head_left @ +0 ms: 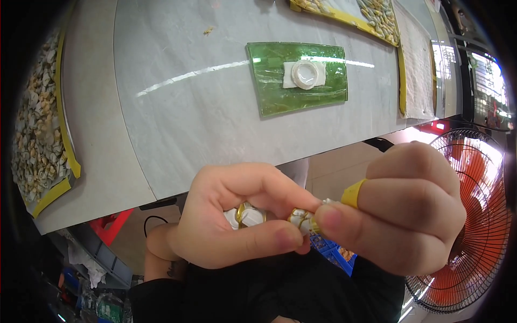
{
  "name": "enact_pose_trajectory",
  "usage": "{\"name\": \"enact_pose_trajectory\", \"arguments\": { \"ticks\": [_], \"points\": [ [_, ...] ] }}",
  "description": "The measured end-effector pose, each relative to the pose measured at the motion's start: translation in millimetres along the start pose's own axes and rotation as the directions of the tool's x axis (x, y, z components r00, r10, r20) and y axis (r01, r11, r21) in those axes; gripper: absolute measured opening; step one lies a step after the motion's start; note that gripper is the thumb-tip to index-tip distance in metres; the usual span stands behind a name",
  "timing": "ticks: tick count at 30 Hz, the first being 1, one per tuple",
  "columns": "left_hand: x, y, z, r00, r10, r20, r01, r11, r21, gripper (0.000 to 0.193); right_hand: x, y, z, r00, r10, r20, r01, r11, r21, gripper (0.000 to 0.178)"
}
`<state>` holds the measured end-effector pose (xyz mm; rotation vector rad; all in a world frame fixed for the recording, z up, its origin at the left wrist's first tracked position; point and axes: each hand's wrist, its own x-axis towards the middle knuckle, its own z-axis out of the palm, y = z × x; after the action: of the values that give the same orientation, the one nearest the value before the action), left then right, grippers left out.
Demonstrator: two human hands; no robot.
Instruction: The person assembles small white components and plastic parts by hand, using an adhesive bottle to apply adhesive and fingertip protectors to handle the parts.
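My left hand [229, 220] is curled palm up, cupping a few small white pieces with gold trim [249, 216]; their exact kind I cannot make out. Between its thumb and index finger sits another small white-and-gold piece [302, 219]. My right hand [412, 212] meets it there, with thumb and forefinger pinched at the right end of that piece. A band of yellow tape [353, 194] wraps one right finger. Both hands are raised above my lap, just off the near edge of the table [188, 124].
On the table lies a green glass plate [274, 99] bearing a white pad and a small round white dish [305, 74]. Yellow-edged trays [67, 134] of small pale pieces stand far left and at the back right. A fan [479, 231] with orange blades is at right.
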<state>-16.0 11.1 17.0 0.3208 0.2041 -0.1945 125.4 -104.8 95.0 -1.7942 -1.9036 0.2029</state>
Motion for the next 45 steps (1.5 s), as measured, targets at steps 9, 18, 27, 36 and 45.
{"name": "enact_pose_trajectory", "arguments": {
  "ticks": [9, 18, 27, 36, 45],
  "points": [
    [-2.3, -1.2, -0.8, 0.935, 0.325, 0.138, -0.328, 0.651, 0.685, 0.031, -14.8, 3.3, 7.1, 0.988, -0.076, -0.133, 0.075, 0.997, -0.008, 0.025],
    [-1.0, -1.9, 0.1, 0.860, 0.451, 0.238, -0.468, 0.513, 0.720, 0.035, -15.0, -1.6, 3.0, 0.992, -0.064, -0.112, 0.060, 0.998, -0.036, 0.026],
    [-2.6, -4.0, 3.3, 0.837, 0.482, 0.259, -0.491, 0.454, 0.743, 0.033, -13.9, -7.2, 2.5, 0.995, -0.052, -0.089, 0.047, 0.997, -0.063, 0.026],
    [-1.0, 15.5, 3.2, 0.841, 0.213, 0.497, -0.536, 0.205, 0.819, 0.021, -15.0, -17.4, 3.5, 0.993, -0.014, -0.119, -0.001, 0.992, -0.122, 0.026],
    [0.8, 4.1, -1.4, 0.738, 0.440, 0.512, -0.640, 0.217, 0.737, 0.030, -18.7, -13.7, 3.5, 0.990, -0.066, -0.125, 0.050, 0.991, -0.128, 0.023]
  ]
}}
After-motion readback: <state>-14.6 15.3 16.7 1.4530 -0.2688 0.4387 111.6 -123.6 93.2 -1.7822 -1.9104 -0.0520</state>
